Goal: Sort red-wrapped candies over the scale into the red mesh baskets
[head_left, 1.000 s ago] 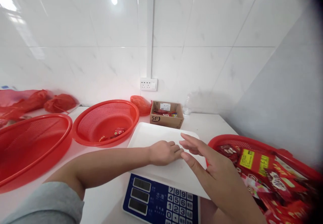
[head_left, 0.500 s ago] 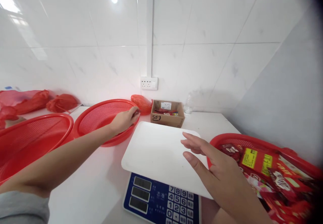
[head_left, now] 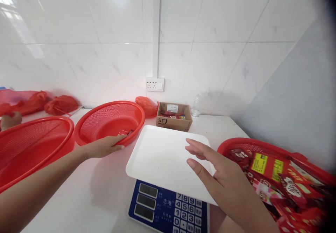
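Observation:
A white tray lies on a blue-faced weighing scale in front of me. My right hand hovers over the tray's right side, fingers spread, holding nothing. My left hand rests at the near rim of a round red mesh basket, its fingers curled under the rim. Inside that basket lie a few small red packets. On the right, another red basket is full of red snack packets.
A large red basket sits at the left edge. A small cardboard box with packets stands by the tiled wall under a socket. Red plastic bags lie at the back left, another bag lies beside the box.
My left hand left the tray, reached to the far rim of the round basket, then came back to its near rim. The right hand has barely moved.

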`<action>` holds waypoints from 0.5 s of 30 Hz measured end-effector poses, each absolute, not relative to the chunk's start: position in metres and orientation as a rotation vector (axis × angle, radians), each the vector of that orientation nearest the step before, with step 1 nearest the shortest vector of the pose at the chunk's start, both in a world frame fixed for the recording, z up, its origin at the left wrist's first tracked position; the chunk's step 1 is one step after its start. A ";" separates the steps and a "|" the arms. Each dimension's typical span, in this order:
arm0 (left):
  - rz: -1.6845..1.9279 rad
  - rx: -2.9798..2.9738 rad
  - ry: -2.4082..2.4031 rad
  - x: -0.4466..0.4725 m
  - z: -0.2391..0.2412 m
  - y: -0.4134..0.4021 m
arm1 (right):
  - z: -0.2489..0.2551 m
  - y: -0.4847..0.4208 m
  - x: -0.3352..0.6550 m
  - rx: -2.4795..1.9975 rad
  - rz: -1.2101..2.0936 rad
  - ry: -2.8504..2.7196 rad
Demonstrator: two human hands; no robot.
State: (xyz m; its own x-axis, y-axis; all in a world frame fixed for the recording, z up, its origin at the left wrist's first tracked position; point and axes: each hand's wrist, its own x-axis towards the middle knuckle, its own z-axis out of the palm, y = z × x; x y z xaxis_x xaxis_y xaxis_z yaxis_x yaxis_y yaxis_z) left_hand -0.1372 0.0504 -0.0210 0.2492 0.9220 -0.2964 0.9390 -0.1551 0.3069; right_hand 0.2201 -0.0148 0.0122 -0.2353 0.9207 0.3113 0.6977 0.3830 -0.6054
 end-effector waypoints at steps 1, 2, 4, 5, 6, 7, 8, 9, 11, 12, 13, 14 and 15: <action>-0.065 2.125 1.746 -0.139 -0.023 0.052 | 0.013 -0.015 0.220 -1.386 0.458 -2.019; -0.074 2.144 1.803 -0.142 -0.025 0.055 | 0.013 -0.016 0.219 -1.384 0.456 -2.023; -0.085 2.161 1.927 -0.148 -0.029 0.063 | 0.014 -0.018 0.218 -1.370 0.442 -2.032; -0.084 2.159 1.979 -0.152 -0.031 0.068 | 0.014 -0.020 0.217 -1.360 0.433 -2.035; -0.081 2.155 2.023 -0.155 -0.033 0.072 | 0.014 -0.021 0.216 -1.350 0.426 -2.044; -0.082 2.154 2.062 -0.159 -0.036 0.076 | 0.014 -0.022 0.215 -1.337 0.419 -2.057; -0.083 2.153 2.095 -0.162 -0.038 0.079 | 0.014 -0.024 0.214 -1.323 0.413 -2.075; -0.083 2.154 2.121 -0.165 -0.040 0.081 | 0.014 -0.025 0.213 -1.307 0.407 -2.096; -0.086 2.159 2.150 -0.169 -0.042 0.084 | 0.014 -0.026 0.212 -1.283 0.399 -2.134; -0.089 2.162 2.159 -0.170 -0.043 0.084 | 0.014 -0.027 0.211 -1.277 0.397 -2.148; -0.094 2.164 2.170 -0.172 -0.044 0.084 | 0.014 -0.027 0.211 -1.275 0.396 -2.156; -0.103 2.165 2.182 -0.173 -0.044 0.083 | 0.014 -0.027 0.211 -1.276 0.395 -2.160; -0.113 2.163 2.199 -0.174 -0.043 0.081 | 0.014 -0.027 0.211 -1.279 0.395 -2.158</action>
State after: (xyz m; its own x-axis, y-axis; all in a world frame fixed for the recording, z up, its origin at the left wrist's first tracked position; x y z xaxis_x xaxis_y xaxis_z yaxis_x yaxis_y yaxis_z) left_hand -0.1743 0.0814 -0.0433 -0.0171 0.9958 -0.0904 0.9998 0.0159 -0.0139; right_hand 0.2111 -0.0271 0.0143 -0.3614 0.8688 0.3385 0.6928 0.4932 -0.5261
